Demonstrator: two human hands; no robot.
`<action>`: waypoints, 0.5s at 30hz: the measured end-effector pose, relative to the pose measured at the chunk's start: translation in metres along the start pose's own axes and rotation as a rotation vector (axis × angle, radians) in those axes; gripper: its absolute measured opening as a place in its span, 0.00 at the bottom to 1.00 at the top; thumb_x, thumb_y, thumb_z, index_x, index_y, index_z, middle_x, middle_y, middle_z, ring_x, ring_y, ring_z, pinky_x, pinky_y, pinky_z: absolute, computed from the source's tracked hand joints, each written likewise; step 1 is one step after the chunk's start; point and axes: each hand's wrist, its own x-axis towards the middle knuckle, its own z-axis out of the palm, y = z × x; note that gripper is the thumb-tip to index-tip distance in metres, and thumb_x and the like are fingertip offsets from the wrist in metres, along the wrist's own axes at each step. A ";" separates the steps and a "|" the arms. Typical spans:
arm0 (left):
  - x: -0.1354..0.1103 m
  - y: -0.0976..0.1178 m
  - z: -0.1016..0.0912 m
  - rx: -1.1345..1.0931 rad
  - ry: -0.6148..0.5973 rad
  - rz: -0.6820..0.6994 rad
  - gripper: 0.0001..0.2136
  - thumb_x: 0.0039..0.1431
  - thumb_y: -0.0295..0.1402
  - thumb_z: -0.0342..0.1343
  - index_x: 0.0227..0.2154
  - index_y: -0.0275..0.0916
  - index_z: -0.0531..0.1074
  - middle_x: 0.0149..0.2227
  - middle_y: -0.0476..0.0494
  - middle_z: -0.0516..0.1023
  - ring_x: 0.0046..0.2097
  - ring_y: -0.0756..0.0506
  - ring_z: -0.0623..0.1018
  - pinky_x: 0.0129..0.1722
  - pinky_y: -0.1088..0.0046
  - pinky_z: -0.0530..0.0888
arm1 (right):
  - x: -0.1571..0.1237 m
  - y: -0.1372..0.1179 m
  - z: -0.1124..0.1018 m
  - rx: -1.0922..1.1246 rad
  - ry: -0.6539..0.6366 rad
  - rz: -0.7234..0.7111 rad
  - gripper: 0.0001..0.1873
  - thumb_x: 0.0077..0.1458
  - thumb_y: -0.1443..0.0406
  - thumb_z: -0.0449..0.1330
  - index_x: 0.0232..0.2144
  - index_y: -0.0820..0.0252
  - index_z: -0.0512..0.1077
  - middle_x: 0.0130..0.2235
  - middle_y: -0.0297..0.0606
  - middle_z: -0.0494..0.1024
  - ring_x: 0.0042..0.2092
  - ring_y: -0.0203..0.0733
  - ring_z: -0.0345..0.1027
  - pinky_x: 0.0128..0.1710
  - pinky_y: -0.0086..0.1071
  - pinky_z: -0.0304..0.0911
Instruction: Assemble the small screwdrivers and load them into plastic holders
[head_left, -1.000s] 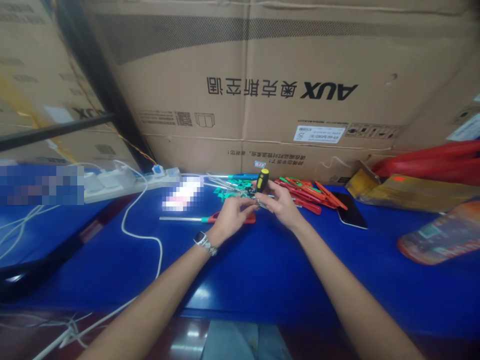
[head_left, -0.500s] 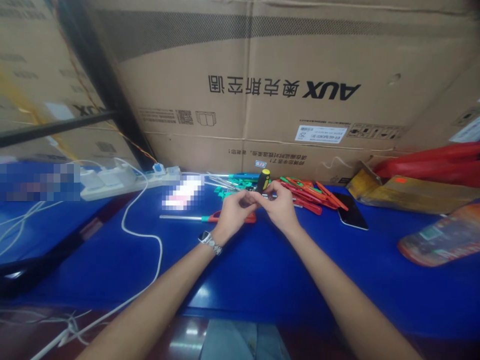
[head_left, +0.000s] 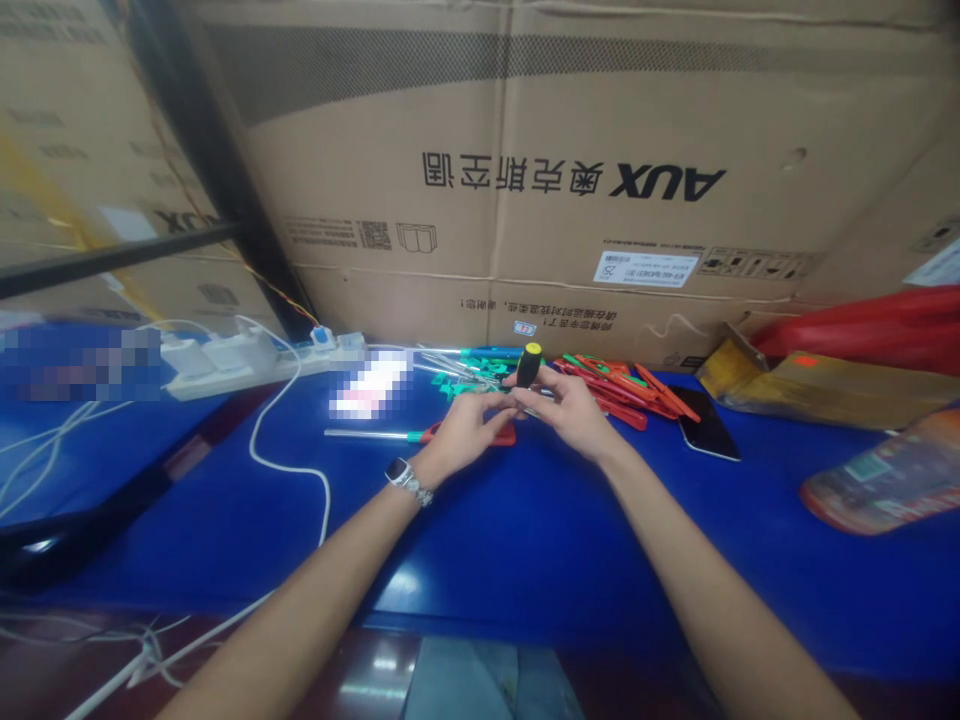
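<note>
A screwdriver (head_left: 529,364) with a black and yellow handle stands upright, handle end up, at the fingers of my right hand (head_left: 577,415), which is closed on it. My left hand (head_left: 469,432) is closed in a pinch, its fingertips meeting those of the right; what they hold is too small and covered to make out. Partly under the left hand lies a long-nosed lighter (head_left: 431,436) with a metal tube and red handle. Just beyond the fingers are small green plastic pieces (head_left: 459,386) and metal rods. A pile of red and orange plastic shells (head_left: 611,390) lies to the right.
On the blue table (head_left: 480,550) a phone (head_left: 709,425) lies right of the pile, and a bottle (head_left: 885,475) lies farther right. At left are a white power strip (head_left: 240,375) and a cable (head_left: 289,467). A large cardboard box (head_left: 517,110) stands behind.
Both hands have shifted slightly, and my left wrist has moved a little left. The screwdriver stays upright between the hands. The whole view has shifted slightly.
</note>
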 end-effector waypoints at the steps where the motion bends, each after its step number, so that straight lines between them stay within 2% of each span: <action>1: 0.001 -0.001 0.001 -0.020 0.026 -0.009 0.07 0.61 0.34 0.57 0.37 0.38 0.78 0.39 0.44 0.84 0.42 0.43 0.81 0.46 0.66 0.74 | 0.001 0.000 0.002 -0.028 0.046 -0.012 0.13 0.51 0.55 0.65 0.33 0.58 0.77 0.32 0.35 0.74 0.34 0.39 0.64 0.36 0.34 0.60; 4: 0.003 -0.003 0.007 -0.101 0.180 -0.060 0.11 0.53 0.36 0.64 0.38 0.37 0.74 0.37 0.44 0.82 0.39 0.44 0.80 0.42 0.69 0.75 | 0.004 0.003 0.012 -0.090 0.226 -0.027 0.16 0.46 0.54 0.69 0.23 0.58 0.70 0.25 0.30 0.68 0.29 0.37 0.59 0.32 0.32 0.56; 6: 0.004 -0.003 0.012 -0.150 0.259 -0.093 0.11 0.50 0.35 0.66 0.34 0.37 0.72 0.33 0.46 0.80 0.35 0.46 0.79 0.38 0.71 0.75 | 0.005 0.006 0.019 -0.113 0.311 -0.015 0.20 0.44 0.53 0.70 0.21 0.58 0.65 0.24 0.29 0.66 0.28 0.36 0.57 0.30 0.32 0.54; 8: 0.004 -0.002 0.015 -0.193 0.285 -0.115 0.10 0.50 0.35 0.65 0.30 0.37 0.69 0.29 0.48 0.78 0.32 0.48 0.77 0.34 0.73 0.73 | 0.005 0.008 0.024 -0.153 0.360 -0.002 0.22 0.44 0.52 0.70 0.21 0.57 0.64 0.23 0.29 0.66 0.27 0.35 0.56 0.29 0.31 0.53; 12: 0.003 -0.001 0.013 -0.235 0.299 -0.141 0.08 0.50 0.34 0.63 0.26 0.37 0.71 0.27 0.49 0.78 0.30 0.48 0.76 0.32 0.73 0.72 | 0.005 0.009 0.029 -0.247 0.388 -0.010 0.22 0.46 0.50 0.68 0.21 0.57 0.64 0.25 0.30 0.68 0.29 0.37 0.58 0.32 0.32 0.55; 15: 0.000 -0.003 0.012 -0.210 0.265 -0.136 0.07 0.52 0.35 0.62 0.28 0.37 0.73 0.28 0.47 0.79 0.31 0.47 0.77 0.34 0.71 0.74 | 0.005 0.007 0.024 -0.200 0.335 -0.035 0.18 0.49 0.50 0.65 0.30 0.58 0.71 0.33 0.35 0.75 0.34 0.40 0.62 0.37 0.34 0.60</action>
